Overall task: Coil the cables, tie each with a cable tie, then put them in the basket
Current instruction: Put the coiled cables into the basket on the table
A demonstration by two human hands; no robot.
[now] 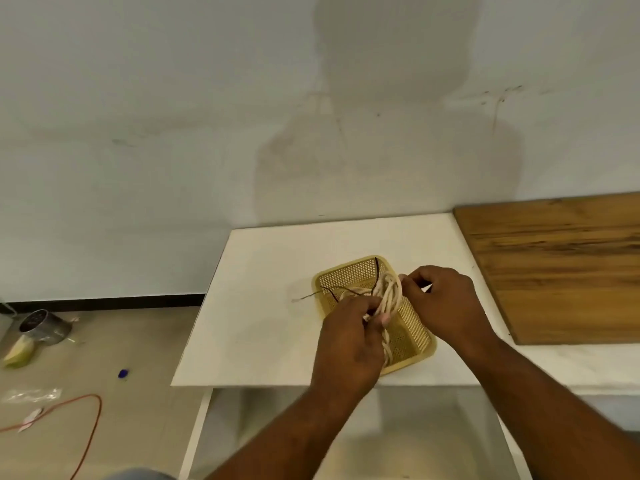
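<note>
left of basket [341,277]: open table [263,306] | right: wooden board [561,271] near

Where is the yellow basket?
In the head view the basket sits on the table, left of the board, under the left hand and right hand holding the cable.

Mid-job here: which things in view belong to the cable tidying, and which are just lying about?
In the job: white cable, gripped by left hand and right hand; dark tie strand; yellow basket below; white table.
Lying about: wooden board; on the floor, metal tin, orange cord, blue cap.
</note>
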